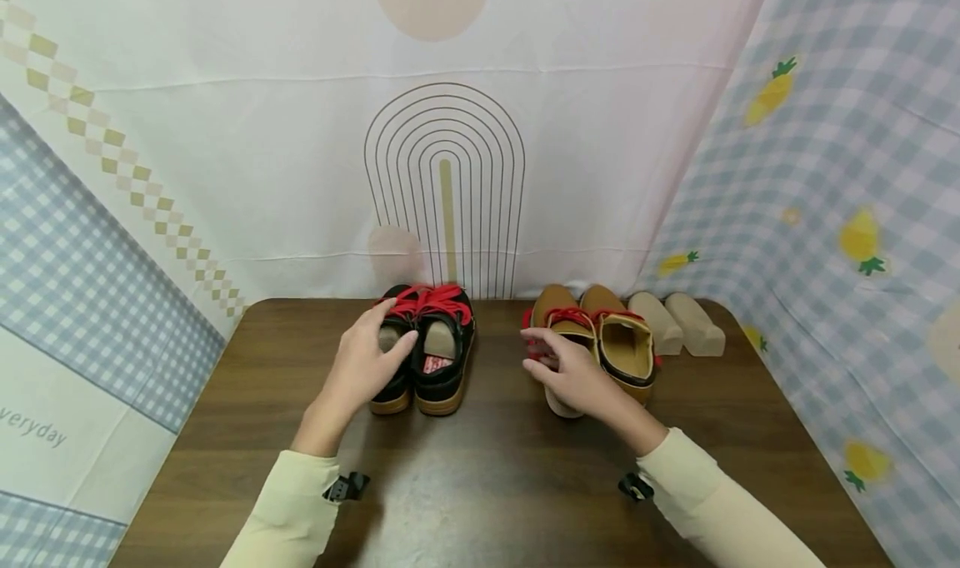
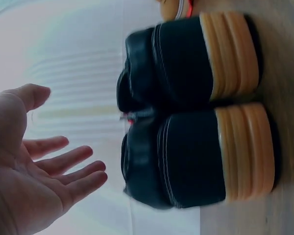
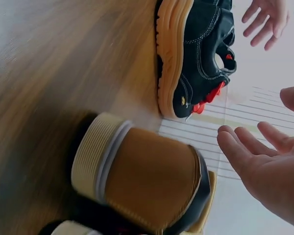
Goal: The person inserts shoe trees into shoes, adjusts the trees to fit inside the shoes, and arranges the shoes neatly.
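Black shoes (image 1: 441, 387) sit just below my left grip (image 1: 367, 360), tan shoes (image 1: 626, 347) under my right grip (image 1: 573, 372). From here both grips look loosely spread, holding nothing.

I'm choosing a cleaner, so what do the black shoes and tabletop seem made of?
Black shoes: perhaps leather or imitation, low sheen, judging by smooth, stitched panels. Tabletop: wood or printed laminate, satin, judging by brown grain and soft glare.

Blk shoes (image 1: 435, 382): pr, red-laced, w/ pale stitching, tan-soled, upright side by side just below L hand (image 1: 366, 358), apart from it, toes pointing away. Tan shoes (image 1: 626, 347): pr, dk-trimmed, red-laced, pale-soled, upright, toes likewise; one's below R hand (image 1: 576, 376), other's just to hand's right.
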A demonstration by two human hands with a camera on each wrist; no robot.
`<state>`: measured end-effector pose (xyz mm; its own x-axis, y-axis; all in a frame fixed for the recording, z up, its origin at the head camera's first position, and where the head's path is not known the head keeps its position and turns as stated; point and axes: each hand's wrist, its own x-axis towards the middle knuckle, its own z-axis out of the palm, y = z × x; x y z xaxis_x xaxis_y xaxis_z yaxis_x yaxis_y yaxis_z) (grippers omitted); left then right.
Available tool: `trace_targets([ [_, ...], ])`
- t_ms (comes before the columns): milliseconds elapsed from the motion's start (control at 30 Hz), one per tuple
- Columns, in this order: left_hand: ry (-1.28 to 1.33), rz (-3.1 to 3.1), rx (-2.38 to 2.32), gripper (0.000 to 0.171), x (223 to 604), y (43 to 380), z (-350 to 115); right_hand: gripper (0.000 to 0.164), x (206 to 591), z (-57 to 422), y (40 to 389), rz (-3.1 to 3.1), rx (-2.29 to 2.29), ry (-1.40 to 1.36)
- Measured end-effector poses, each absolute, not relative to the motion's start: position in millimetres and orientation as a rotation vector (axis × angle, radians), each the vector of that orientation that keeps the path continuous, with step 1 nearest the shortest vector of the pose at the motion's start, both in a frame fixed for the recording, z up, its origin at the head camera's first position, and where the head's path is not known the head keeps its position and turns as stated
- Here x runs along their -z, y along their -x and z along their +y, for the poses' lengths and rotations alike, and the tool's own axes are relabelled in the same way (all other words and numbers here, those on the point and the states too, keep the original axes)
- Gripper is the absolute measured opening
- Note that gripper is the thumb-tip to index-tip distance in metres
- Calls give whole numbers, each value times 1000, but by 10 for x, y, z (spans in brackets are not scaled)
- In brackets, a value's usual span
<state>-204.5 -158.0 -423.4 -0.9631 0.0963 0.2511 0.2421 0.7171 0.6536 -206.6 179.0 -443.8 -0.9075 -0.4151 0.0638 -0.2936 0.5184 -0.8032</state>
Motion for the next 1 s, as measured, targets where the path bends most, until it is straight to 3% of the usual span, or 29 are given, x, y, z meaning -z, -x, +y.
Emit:
trace_targets([
  [533, 590, -2748, 903, 74, 4370, 1960, -1078, 45, 4440, 2285, 1894, 2895, 1211, 615],
  [1000, 788, -2792, 788, 80, 4437, 1985, -763, 56, 4465, 2608, 2007, 3029, 816, 288],
])
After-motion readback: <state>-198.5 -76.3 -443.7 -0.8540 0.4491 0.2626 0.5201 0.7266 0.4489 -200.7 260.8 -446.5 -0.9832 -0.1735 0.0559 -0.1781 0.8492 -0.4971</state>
